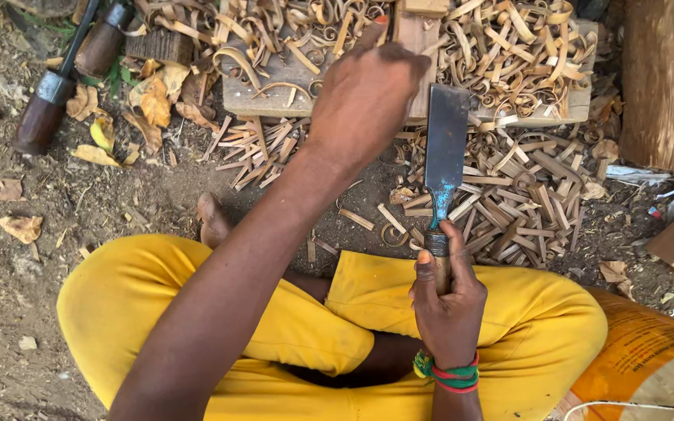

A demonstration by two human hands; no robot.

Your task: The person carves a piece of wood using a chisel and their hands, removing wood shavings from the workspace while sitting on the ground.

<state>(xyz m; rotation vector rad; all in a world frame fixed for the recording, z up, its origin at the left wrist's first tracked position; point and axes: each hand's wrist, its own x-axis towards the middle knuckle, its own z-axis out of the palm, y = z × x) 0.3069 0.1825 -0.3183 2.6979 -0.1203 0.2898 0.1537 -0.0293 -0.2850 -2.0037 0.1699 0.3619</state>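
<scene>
The person sits cross-legged in bright yellow trousers [462,312]. The right hand [448,300] is wrapped tight around the handle of a wide flat steel chisel [445,148], blade pointing away. Farther off, the left hand [364,97] presses down, fingers together, on a narrow wooden strip [415,31] lying on a grey wooden board [274,93] among curly wood shavings [509,54].

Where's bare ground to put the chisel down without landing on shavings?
Bare dirt lies between the dry leaves and the left knee, below the two dark-handled tools. The wooden block and the ground under the chisel, right of the left hand, are thick with shavings.
</scene>
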